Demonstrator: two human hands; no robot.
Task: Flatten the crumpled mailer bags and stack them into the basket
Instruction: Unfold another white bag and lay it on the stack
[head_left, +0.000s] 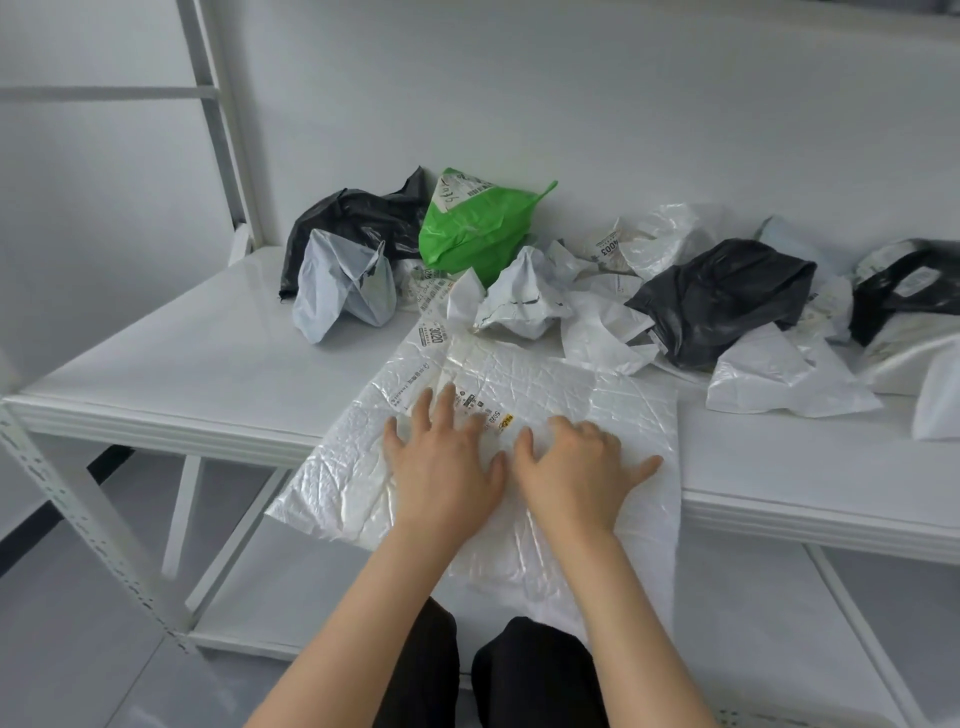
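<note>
L hand & R hand are pressing palms-down, side by side, on the white mailer bag, fingers loose, gripping nothing. Bag is lying under them on the shelf, its near end hanging off the edge. Beyond the hands, a green bag & black bag are sitting crumpled w/ others.

A glossy white worktop meets a plain white wall, a perforated rack upright at eight o'clock, grey floor beneath.
</note>
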